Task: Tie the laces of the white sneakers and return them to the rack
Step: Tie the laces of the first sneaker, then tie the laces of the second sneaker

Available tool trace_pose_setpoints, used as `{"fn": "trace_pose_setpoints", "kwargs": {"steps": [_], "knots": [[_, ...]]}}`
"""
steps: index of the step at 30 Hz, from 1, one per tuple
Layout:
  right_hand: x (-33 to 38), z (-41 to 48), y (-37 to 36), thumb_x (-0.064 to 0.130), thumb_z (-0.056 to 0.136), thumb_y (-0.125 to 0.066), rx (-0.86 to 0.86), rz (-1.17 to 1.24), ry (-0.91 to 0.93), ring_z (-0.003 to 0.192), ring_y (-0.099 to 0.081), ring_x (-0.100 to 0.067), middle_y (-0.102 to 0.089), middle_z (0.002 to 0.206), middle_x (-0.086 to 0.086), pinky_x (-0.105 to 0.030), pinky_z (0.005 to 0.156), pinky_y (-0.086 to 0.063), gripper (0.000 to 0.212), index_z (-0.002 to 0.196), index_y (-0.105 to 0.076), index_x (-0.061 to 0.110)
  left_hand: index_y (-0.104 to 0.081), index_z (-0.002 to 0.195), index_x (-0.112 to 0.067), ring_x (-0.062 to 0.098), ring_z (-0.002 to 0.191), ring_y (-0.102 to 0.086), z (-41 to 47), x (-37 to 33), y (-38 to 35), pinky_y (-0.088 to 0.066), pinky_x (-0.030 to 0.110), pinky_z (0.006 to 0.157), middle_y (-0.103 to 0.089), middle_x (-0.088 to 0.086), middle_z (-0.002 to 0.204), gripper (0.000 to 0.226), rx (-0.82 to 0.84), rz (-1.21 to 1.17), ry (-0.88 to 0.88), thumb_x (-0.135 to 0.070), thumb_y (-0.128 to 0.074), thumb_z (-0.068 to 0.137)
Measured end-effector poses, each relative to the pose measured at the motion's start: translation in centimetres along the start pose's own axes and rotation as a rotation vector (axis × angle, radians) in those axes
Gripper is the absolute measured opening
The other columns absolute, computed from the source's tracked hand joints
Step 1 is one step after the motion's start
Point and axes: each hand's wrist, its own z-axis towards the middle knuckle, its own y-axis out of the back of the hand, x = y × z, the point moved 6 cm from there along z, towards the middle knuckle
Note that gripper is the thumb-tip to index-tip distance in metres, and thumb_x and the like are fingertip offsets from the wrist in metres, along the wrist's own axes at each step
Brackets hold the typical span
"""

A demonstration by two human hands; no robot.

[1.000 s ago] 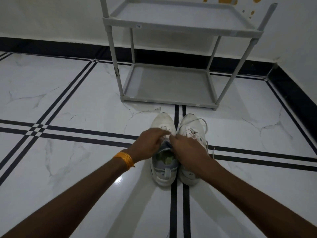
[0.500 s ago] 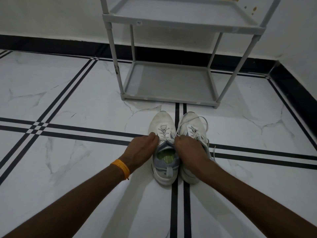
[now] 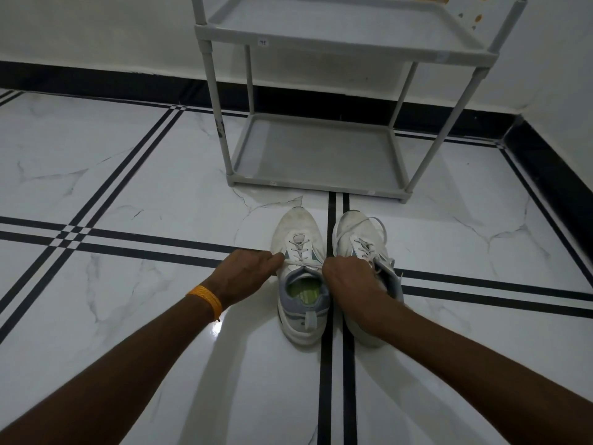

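Note:
Two white sneakers stand side by side on the floor, toes toward the rack. The left sneaker (image 3: 298,232) has a grey heel and a green insole. My left hand (image 3: 247,268) pinches one end of its lace at the shoe's left side. My right hand (image 3: 345,276) pinches the other end, and the lace (image 3: 303,264) is stretched taut across the tongue between them. The right sneaker (image 3: 356,234) has loose laces looping over its toe; my right hand and forearm hide its heel.
A grey two-tier rack (image 3: 316,183) stands just beyond the shoes, against a white wall with a black skirting (image 3: 96,80). Both shelves hold nothing. The floor is glossy white marble tile with black double stripes (image 3: 128,248). Another wall runs along the right.
My hands have drawn apart from the middle of the left sneaker, pulling its lace ends out to each side. The shoe's opening, covered before, shows again.

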Motion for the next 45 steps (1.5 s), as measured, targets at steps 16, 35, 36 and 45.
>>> {"fn": "trace_pose_setpoints", "kwargs": {"steps": [16, 35, 36, 45], "knots": [[-2.1, 0.4, 1.9, 0.021, 0.095, -0.054, -0.256, 0.607, -0.048, 0.083, -0.063, -0.020, -0.063, 0.099, -0.003, -0.031, 0.064, -0.047, 0.047, 0.137, -0.034, 0.021, -0.060, 0.113, -0.015, 0.025, 0.091, -0.064, -0.6, 4.2, 2.1, -0.053, 0.036, 0.077, -0.070, 0.008, 0.103, 0.025, 0.284, 0.114, 0.344, -0.030, -0.058, 0.093], [-8.9, -2.1, -1.9, 0.018, 0.088, -0.067, -0.070, 0.868, -0.190, 0.058, -0.070, -0.019, -0.072, 0.086, -0.011, -0.028, 0.055, -0.059, 0.015, 0.101, -0.066, 0.012, -0.050, 0.090, -0.009, 0.030, 0.084, -0.054, 9.0, -7.2, 0.2, -0.038, 0.034, 0.068, -0.056, 0.010, 0.093, 0.007, 0.219, -0.550, 0.242, -0.015, -0.051, 0.093], [-8.6, -2.0, -2.0, 0.020, 0.087, -0.068, -0.061, 0.911, -0.189, 0.054, -0.070, -0.020, -0.072, 0.079, -0.010, -0.028, 0.054, -0.059, 0.014, 0.098, -0.065, 0.011, -0.047, 0.087, -0.009, 0.031, 0.081, -0.054, 8.6, -6.8, 0.4, -0.038, 0.035, 0.065, -0.056, 0.009, 0.087, 0.007, 0.208, -0.570, 0.266, -0.014, -0.049, 0.092], [-8.9, -1.8, -2.6, 0.029, 0.079, -0.077, -0.188, 1.155, -0.362, 0.057, -0.059, -0.012, -0.065, 0.062, -0.001, -0.024, 0.054, -0.050, 0.025, 0.067, -0.063, 0.012, -0.047, 0.066, -0.012, 0.021, 0.064, -0.049, 7.4, -5.0, 0.9, -0.039, 0.036, 0.060, -0.054, 0.008, 0.067, 0.022, 0.124, -0.910, 0.636, -0.019, -0.059, 0.082]]}}
